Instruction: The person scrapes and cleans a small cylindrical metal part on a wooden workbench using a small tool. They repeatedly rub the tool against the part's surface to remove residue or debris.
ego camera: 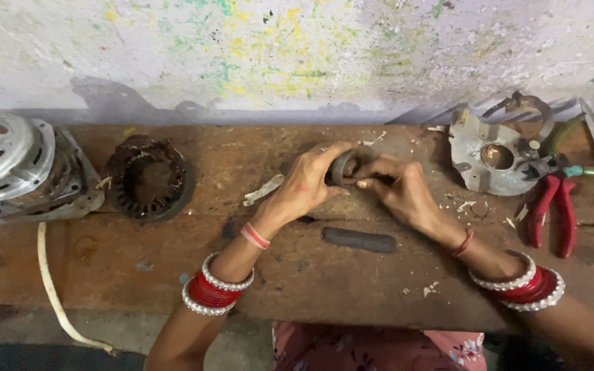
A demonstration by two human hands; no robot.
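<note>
Both hands gripping small round metal part (344, 167): left hand (305, 185), right hand (399, 187) clenching it above dark bar (359, 240) lying on wooden surface (139, 261).

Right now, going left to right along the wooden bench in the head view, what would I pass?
Silver motor housing → dark wound stator ring → left hand → small dark round part held in both hands → right hand → grey metal plate → red-handled pliers.
</note>
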